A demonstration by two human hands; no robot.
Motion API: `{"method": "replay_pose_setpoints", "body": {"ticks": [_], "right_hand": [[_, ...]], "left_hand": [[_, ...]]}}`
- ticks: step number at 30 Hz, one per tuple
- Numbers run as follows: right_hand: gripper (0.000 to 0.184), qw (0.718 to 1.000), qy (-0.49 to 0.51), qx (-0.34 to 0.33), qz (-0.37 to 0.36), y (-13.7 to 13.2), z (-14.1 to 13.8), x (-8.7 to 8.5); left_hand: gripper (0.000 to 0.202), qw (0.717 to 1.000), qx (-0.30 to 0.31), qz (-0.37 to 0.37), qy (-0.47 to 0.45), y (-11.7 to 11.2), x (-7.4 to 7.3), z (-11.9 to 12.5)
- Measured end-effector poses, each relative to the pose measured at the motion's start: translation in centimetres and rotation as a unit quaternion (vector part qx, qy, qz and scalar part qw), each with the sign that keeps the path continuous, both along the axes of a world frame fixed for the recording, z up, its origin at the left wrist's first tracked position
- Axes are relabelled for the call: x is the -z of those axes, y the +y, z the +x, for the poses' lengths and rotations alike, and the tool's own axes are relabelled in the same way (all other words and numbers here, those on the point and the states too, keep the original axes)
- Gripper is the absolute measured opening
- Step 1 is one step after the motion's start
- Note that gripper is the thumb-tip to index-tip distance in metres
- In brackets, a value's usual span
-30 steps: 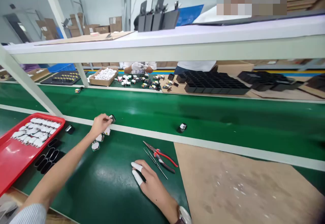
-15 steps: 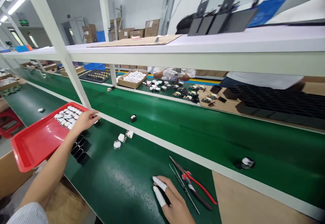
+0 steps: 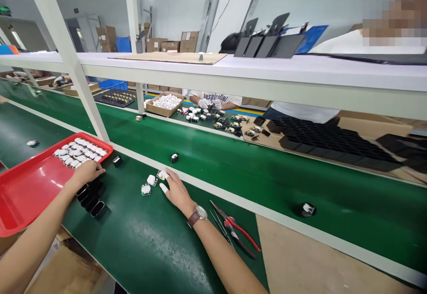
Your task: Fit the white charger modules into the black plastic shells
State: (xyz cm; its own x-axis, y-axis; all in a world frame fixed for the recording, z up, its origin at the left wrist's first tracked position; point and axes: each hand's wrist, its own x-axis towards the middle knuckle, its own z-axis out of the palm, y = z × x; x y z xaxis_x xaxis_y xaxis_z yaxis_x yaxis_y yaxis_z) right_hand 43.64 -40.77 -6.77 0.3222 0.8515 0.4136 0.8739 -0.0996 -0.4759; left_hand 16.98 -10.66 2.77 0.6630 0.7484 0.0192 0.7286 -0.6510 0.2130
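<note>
My left hand (image 3: 87, 174) is over a row of open black housings (image 3: 98, 208) beside the red tray (image 3: 31, 187). Its fingers are curled and pressed together; what they hold, if anything, is hidden. My right hand (image 3: 178, 192), with white finger cots on thumb and index finger, reaches to the farthest of three small white-topped circuit boards (image 3: 162, 175). Its thumb and index finger are apart, the index fingertip at that board's edge. The other two boards (image 3: 151, 180) (image 3: 146, 190) lie just left of it. One black housing with a white insert (image 3: 117, 160) stands right of the tray.
Red-handled pliers (image 3: 233, 228) and tweezers (image 3: 223, 229) lie by my right forearm. On the green conveyor (image 3: 216, 165) stand filled black housings (image 3: 174, 157) (image 3: 307, 209). A white post (image 3: 86, 94) rises behind the tray. Across the belt, a co-worker's gloved hands (image 3: 210, 104) handle parts.
My left hand has moved back from the single housing beside the tray to the row of black housings. My right hand has gone from beside the tweezers forward and left to the white-topped boards.
</note>
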Motion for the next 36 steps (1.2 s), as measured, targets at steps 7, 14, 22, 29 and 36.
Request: {"method": "replay_pose_setpoints", "body": {"ticks": [7,14,22,29,36], "right_hand": [[0.025,1.000,-0.003,0.011,-0.008,-5.6,-1.5,0.3],[0.057,0.997,0.065,0.028,-0.022,-16.7,-4.4,-0.6],[0.052,0.996,0.062,0.066,-0.020,-17.8,-5.4,0.2],[0.029,0.997,0.007,0.070,-0.042,-19.8,-5.4,0.4],[0.045,0.994,0.054,0.085,0.048,-18.7,-6.3,-0.1]], "left_hand": [[0.036,0.970,0.183,0.019,-0.159,-7.1,-2.1,2.2],[0.021,0.873,0.440,-0.065,-0.201,-19.4,2.0,7.2],[0.020,0.844,0.462,-0.085,-0.257,-24.2,7.5,11.8],[0.045,0.877,0.392,-0.176,-0.217,-22.7,8.4,9.9],[0.078,0.849,0.412,-0.282,-0.173,-21.9,8.2,8.6]]}}
